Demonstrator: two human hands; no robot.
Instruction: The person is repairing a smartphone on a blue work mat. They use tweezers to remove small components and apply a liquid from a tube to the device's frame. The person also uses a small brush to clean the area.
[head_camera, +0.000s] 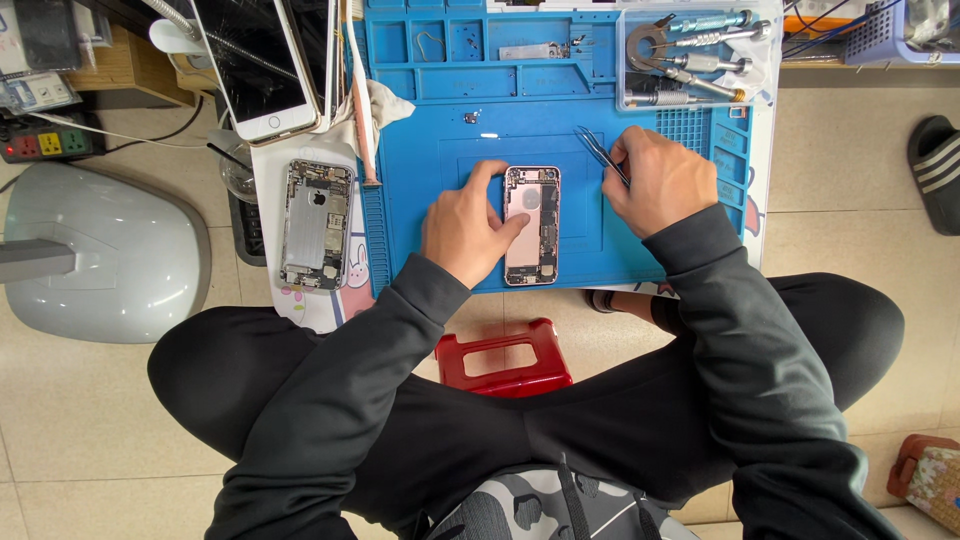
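Opened phone (531, 225) steadied by left hand (465, 228); right hand (658, 182) grip closed on tweezers (600, 153).

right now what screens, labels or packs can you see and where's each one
Phone screen: top left, leaning face up, white frame, dark cracked glass.
Second screen: just right of it, dark, mostly hidden.
Clear plastic box: top right corner of the blue mat, holding metal tools.
Small packs: far top left, pale, too blurred to tell apart.
No signs.

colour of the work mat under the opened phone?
Blue work mat, under the opened phone; clearest in the head view.
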